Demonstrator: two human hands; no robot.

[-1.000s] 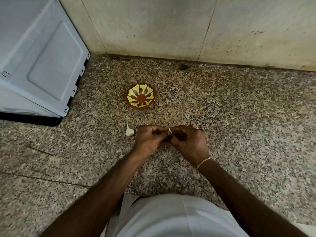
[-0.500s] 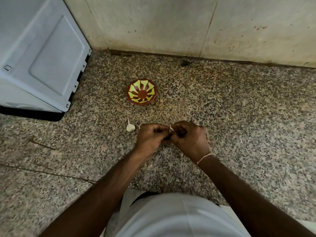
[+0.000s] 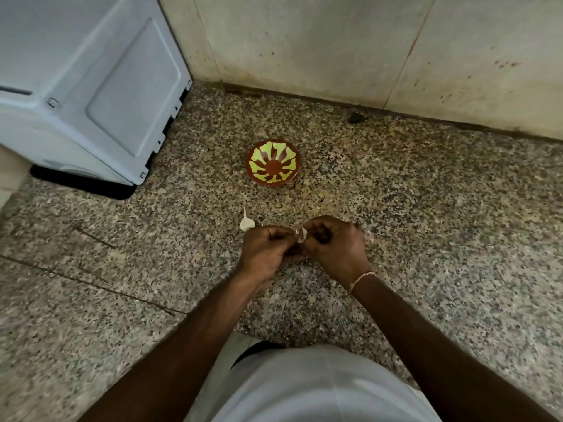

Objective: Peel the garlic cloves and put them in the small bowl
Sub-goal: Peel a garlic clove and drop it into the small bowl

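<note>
Garlic clove sits pinched between the two hands just above the speckled counter, a pale scrap of skin showing at the fingertips; the left hand has its grip clamped on the clove, fingers curled in tight, and the right hand is likewise closed on it from the other side, knuckles up, a thin band at the wrist; both forearms reach forward and converge, hands touching. Peeling looks under way — to do it well, I judge one hand should hold the clove steady while the other's nails lift the papery skin at the tip and strip it along the length, not crush it. A second clove lies on the counter just left of the left hand; the small bowl stands farther back, apparently empty — nothing delivered yet.
</note>
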